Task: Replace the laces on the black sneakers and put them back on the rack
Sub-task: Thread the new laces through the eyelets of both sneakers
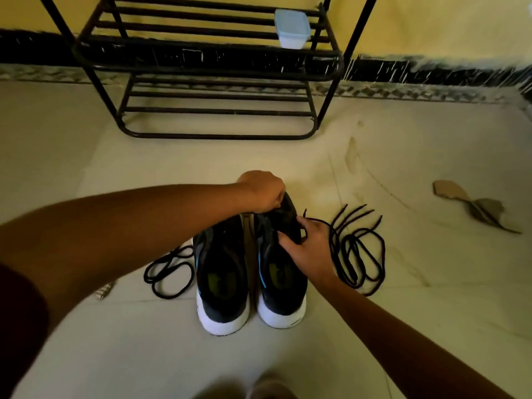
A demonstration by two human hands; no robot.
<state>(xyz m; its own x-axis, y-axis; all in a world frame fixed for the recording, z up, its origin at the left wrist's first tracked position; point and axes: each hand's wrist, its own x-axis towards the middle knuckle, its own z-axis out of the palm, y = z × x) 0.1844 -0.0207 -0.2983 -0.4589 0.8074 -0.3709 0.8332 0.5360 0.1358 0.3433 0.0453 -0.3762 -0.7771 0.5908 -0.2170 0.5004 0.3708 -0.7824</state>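
Two black sneakers with white soles stand side by side on the floor, heels toward me: the left sneaker (221,272) and the right sneaker (280,280). My left hand (263,191) reaches over and grips the toe end of the right sneaker. My right hand (309,246) holds that sneaker's right side and pinches a black lace end. Loose black laces (359,254) lie coiled on the floor to the right. Another black lace (168,272) lies to the left of the shoes.
A black metal shoe rack (213,64) stands against the yellow wall ahead, with a pale plastic box (292,28) on its upper shelf. Torn cardboard pieces (472,204) lie on the floor at right. A small metal object (105,290) sits at left.
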